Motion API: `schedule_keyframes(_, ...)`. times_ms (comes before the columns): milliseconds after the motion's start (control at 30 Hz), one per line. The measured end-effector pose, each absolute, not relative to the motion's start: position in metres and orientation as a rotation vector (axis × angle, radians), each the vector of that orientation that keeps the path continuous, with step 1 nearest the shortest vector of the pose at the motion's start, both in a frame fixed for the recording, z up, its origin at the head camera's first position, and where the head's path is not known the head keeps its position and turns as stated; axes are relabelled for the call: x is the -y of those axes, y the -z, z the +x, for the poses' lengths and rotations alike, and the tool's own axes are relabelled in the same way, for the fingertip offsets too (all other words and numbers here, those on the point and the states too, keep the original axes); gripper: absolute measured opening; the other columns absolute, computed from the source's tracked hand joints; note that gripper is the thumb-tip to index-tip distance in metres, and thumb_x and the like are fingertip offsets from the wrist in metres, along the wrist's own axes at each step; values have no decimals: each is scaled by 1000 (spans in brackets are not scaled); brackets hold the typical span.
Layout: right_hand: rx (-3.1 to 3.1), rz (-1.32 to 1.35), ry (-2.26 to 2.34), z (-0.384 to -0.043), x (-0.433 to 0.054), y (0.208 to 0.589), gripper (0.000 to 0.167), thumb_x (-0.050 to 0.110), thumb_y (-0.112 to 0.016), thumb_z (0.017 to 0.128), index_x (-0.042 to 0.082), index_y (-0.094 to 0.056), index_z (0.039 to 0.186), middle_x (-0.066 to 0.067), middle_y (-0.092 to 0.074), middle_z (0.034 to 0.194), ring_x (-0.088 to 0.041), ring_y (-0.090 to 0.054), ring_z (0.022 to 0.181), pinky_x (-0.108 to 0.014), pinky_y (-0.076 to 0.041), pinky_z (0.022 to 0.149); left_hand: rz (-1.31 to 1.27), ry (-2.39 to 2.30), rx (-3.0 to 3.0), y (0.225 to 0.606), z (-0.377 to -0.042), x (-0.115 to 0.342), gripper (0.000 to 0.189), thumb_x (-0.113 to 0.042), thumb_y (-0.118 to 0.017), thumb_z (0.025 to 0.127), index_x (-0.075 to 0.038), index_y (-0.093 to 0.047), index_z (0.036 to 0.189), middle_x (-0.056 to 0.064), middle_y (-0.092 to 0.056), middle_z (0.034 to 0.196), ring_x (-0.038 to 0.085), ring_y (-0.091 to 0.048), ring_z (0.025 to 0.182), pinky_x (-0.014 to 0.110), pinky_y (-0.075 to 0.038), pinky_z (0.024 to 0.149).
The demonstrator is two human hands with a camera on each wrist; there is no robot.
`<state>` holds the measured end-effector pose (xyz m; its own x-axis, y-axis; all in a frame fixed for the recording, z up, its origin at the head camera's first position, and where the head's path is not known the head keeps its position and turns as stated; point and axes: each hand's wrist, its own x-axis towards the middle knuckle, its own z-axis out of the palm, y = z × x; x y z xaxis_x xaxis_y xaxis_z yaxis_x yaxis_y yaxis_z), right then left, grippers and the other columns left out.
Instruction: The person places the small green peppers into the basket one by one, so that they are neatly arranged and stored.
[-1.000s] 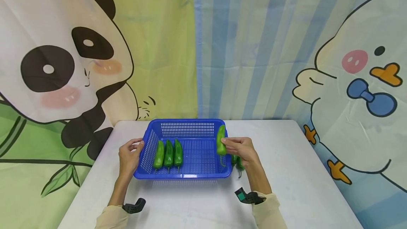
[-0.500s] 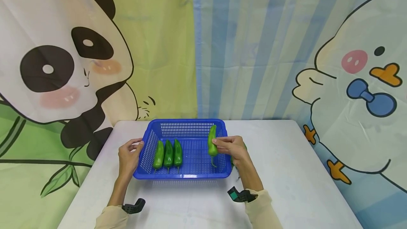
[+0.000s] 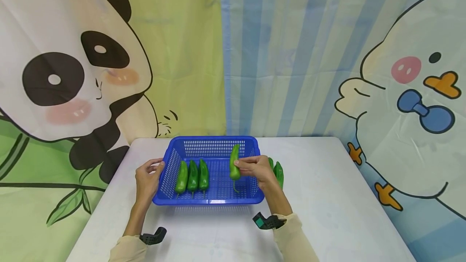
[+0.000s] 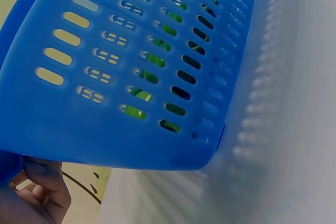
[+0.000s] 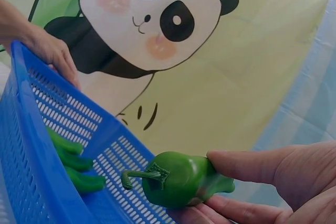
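Observation:
My right hand [image 3: 255, 169] pinches a light green chili pepper [image 3: 234, 162] between thumb and fingers, over the right part of a blue plastic basket [image 3: 207, 201]. In the right wrist view the pepper's curled stem [image 5: 137, 176] points toward the basket. My left hand [image 3: 147, 179] holds the basket's left rim, its fingers curled at the edge in the left wrist view. Inside, at the left, three green peppers [image 3: 193, 176] lie side by side with stems toward me. Through the basket's slots in the left wrist view, bits of green pepper [image 4: 155, 59] show.
Right of the basket, more green peppers [image 3: 278, 174] lie on the white table [image 3: 327, 197], partly hidden behind my right hand. Patterned cloths with a panda [image 3: 109, 51] and a white bird [image 3: 411, 140] hang behind the table.
My right hand has carried the pepper leftward from the basket's right rim to farther over its inside, uncovering more of the peppers on the table. My left hand stays put on the rim.

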<state>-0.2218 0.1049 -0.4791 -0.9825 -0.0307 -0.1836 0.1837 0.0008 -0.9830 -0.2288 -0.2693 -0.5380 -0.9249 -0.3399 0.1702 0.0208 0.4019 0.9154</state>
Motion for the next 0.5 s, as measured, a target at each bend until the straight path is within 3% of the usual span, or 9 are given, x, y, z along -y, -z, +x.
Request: schedule_keyframes(500, -2048, 104, 2088, -229, -86, 483, 41, 11, -88, 92, -14, -75, 121, -24, -83, 103, -25, -85, 83, -38, -68, 81, 289, 1507, 2330, 541, -229, 269, 31, -24, -70, 108, -2, -77, 129, 20, -79, 96, 3, -66, 61, 19, -53, 56)
